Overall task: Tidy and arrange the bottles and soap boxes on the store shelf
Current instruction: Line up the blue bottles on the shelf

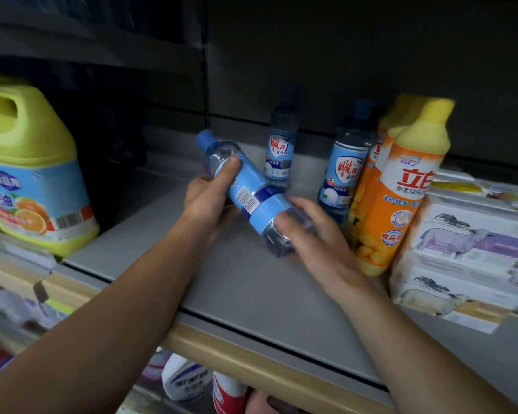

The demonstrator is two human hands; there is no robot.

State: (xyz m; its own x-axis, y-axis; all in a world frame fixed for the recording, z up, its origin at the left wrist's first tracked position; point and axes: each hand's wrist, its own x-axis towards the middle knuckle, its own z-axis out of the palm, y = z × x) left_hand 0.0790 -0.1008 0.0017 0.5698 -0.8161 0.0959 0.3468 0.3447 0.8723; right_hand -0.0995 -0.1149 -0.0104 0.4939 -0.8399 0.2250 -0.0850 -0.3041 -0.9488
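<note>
Your grey shelf (pixel 245 297) carries, at its left, a big yellow jug (pixel 27 168) with an orange-fruit label. At the right sit stacked soap boxes (pixel 467 255), then two orange bottles (pixel 398 198) with yellow caps, contents hidden. Two blue-capped bottles (pixel 344 171) of dark blue liquid stand upright near the back. You hold a third blue bottle (pixel 248 192) tilted above the shelf: your left hand (pixel 207 198) grips its neck end, your right hand (pixel 314 234), blurred, wraps its base.
</note>
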